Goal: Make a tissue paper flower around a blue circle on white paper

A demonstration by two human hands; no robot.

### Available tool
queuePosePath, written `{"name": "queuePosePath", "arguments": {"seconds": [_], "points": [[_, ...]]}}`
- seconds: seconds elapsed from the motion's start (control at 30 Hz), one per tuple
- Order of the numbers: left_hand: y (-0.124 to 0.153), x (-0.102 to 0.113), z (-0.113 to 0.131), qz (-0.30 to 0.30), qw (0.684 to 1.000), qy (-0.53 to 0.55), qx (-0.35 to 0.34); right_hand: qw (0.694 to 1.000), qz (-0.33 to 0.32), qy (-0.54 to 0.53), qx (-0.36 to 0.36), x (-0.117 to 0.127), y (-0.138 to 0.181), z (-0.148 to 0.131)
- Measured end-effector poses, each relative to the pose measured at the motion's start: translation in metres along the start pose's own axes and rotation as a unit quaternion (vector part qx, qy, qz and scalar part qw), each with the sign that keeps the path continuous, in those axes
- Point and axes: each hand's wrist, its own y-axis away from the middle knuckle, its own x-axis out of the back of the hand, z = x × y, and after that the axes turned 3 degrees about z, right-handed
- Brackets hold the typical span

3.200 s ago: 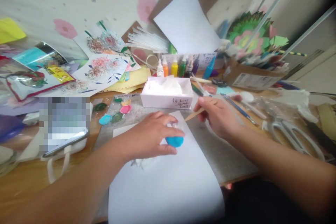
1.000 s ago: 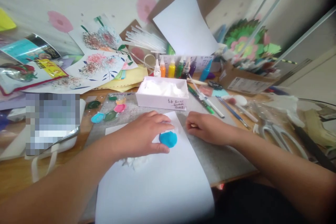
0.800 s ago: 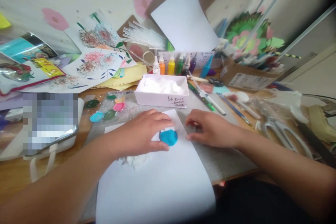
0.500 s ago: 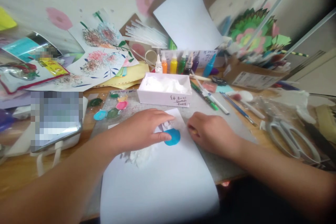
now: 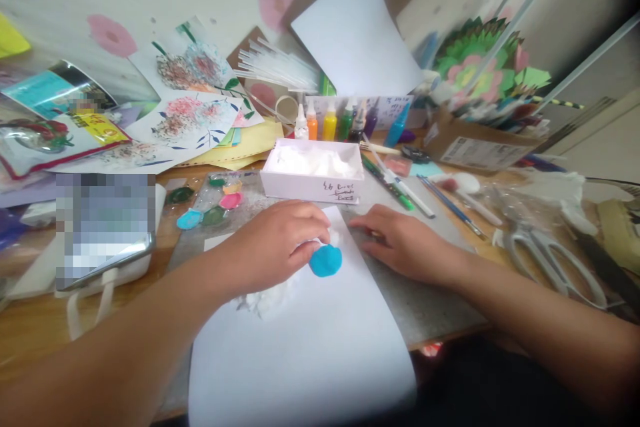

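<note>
My left hand (image 5: 277, 243) rests on a white sheet of paper (image 5: 310, 340), with its fingers curled over a bit of white clay next to a flat blue clay disc (image 5: 325, 260). A lump of white clay (image 5: 265, 297) lies under that wrist. To the right of the disc, my right hand (image 5: 400, 243) lies flat on the grey mat (image 5: 425, 300), fingers stretched toward the paper's edge and holding nothing. A white box of white clay (image 5: 314, 170) stands just beyond both hands.
Small coloured clay pieces (image 5: 215, 203) lie left of the box. Paint bottles (image 5: 333, 123), pens (image 5: 400, 187), a blue brush (image 5: 453, 207) and scissors (image 5: 550, 260) lie behind and to the right. Flower paintings (image 5: 185, 120) and a phone (image 5: 105, 227) are at the left.
My right hand no longer holds the wooden stick it had at first and now lies flat on the mat. My left fingers have curled in beside the blue disc.
</note>
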Motion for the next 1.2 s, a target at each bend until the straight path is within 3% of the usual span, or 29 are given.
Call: {"name": "queuePosePath", "arguments": {"seconds": [0.2, 0.5, 0.63, 0.9, 1.2], "points": [[0.001, -0.004, -0.001, -0.015, 1.0, 0.002, -0.004, 0.998, -0.002, -0.05, -0.034, -0.004, -0.014, 0.0], [-0.002, 0.001, 0.004, -0.032, 0.999, 0.015, 0.008, 0.984, -0.046, -0.171, 0.029, 0.013, -0.021, -0.007], [-0.002, 0.0, 0.006, -0.051, 0.998, 0.042, -0.006, 0.979, -0.008, -0.192, 0.062, 0.008, -0.022, -0.013], [0.001, -0.009, 0.005, -0.076, 0.996, 0.044, -0.012, 0.987, 0.028, -0.153, 0.045, -0.008, -0.028, -0.019], [-0.001, -0.006, 0.007, -0.096, 0.995, 0.038, 0.001, 0.953, 0.09, -0.286, 0.032, 0.025, -0.015, -0.011]]}}
